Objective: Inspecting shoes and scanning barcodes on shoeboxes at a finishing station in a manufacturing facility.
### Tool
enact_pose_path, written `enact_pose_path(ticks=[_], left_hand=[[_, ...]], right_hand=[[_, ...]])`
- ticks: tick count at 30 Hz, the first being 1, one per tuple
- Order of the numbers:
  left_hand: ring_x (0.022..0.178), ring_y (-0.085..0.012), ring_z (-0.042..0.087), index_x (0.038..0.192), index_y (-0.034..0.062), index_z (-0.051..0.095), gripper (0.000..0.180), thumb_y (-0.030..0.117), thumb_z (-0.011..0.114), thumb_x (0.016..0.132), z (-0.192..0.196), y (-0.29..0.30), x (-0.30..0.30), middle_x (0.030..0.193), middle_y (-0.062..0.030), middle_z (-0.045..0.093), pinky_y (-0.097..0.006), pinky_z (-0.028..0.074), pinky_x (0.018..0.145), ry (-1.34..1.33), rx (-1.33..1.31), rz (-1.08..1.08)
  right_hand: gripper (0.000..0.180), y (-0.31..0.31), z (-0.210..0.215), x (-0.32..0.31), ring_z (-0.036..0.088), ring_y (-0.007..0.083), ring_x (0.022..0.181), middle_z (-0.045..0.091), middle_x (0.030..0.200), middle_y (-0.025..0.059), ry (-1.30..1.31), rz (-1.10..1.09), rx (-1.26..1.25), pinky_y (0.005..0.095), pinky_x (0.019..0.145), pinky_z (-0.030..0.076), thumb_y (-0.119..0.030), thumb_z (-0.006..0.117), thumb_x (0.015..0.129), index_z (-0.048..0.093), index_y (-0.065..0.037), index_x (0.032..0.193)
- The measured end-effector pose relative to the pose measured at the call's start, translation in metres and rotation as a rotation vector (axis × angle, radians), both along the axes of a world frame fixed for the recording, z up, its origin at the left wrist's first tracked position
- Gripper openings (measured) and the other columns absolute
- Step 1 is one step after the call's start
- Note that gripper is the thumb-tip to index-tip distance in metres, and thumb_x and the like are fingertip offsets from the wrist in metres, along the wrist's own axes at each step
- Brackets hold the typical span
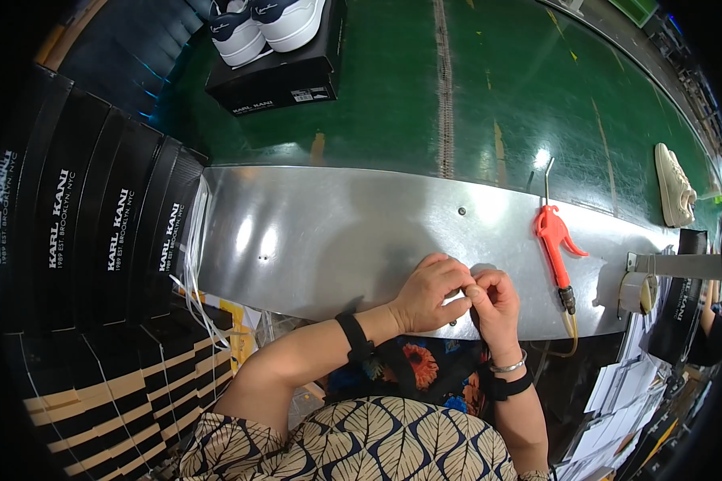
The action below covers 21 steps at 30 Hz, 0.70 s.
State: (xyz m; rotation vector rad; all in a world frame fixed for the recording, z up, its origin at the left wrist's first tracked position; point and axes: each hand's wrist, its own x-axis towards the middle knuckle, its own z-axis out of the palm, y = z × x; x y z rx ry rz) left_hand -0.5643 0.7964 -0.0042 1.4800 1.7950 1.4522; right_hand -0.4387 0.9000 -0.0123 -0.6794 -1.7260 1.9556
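My left hand (pixel 431 293) and my right hand (pixel 494 309) meet over the near edge of the metal work surface (pixel 321 232). Thumbs and fingertips of both hands are pinched together, touching each other. Whatever lies between them, if anything, is too small or hidden to make out. To the right of my hands a red air blow gun (pixel 553 240) lies on the metal, its thin nozzle pointing away and its hose running off the near edge. Neither hand touches it.
A pair of white sneakers with dark heels (pixel 266 32) rests on a black shoebox (pixel 281 84) on the green conveyor belt (pixel 385 104). Black shoeboxes (pixel 96 208) are stacked at left beside white straps (pixel 194 264). A cream shoe (pixel 674 186) and a tape roll (pixel 638 293) are at right.
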Motion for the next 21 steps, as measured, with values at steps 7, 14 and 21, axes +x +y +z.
enact_pose_path(ticks=[7, 14, 21], left_hand=[[0.082, -0.0232, 0.055, 0.085, 0.0062, 0.058, 0.017, 0.019, 0.063, 0.076, -0.0046, 0.0008, 0.0016, 0.084, -0.0067, 0.057, -0.037, 0.038, 0.085, 0.042, 0.008, 0.006], [0.08, -0.0236, 0.056, 0.082, 0.0056, 0.058, 0.016, 0.019, 0.063, 0.076, -0.0024, 0.0029, -0.0003, 0.085, -0.0075, 0.058, -0.036, 0.038, 0.085, 0.038, 0.033, 0.028], [0.083, -0.0243, 0.056, 0.087, 0.0049, 0.059, 0.017, 0.015, 0.06, 0.073, -0.0049, -0.0006, -0.0008, 0.088, -0.0088, 0.058, -0.038, 0.037, 0.088, 0.044, 0.024, 0.023]], right_hand=[[0.015, 0.0007, -0.0054, -0.0003, 0.043, 0.007, 0.069, 0.055, 0.085, 0.0012, 0.003, -0.009, 0.071, 0.0203, 0.061, 0.038, -0.005, 0.066, 0.079, 0.051, -0.005, 0.08], [0.013, 0.0026, 0.0018, -0.0014, 0.043, 0.006, 0.067, 0.055, 0.085, -0.0001, -0.042, 0.019, 0.067, 0.0201, 0.06, 0.038, -0.006, 0.065, 0.081, 0.052, -0.004, 0.082], [0.012, 0.0024, -0.0013, -0.0022, 0.043, 0.006, 0.068, 0.055, 0.084, 0.0006, -0.025, 0.05, 0.066, 0.02, 0.062, 0.038, -0.006, 0.064, 0.082, 0.052, -0.004, 0.082]])
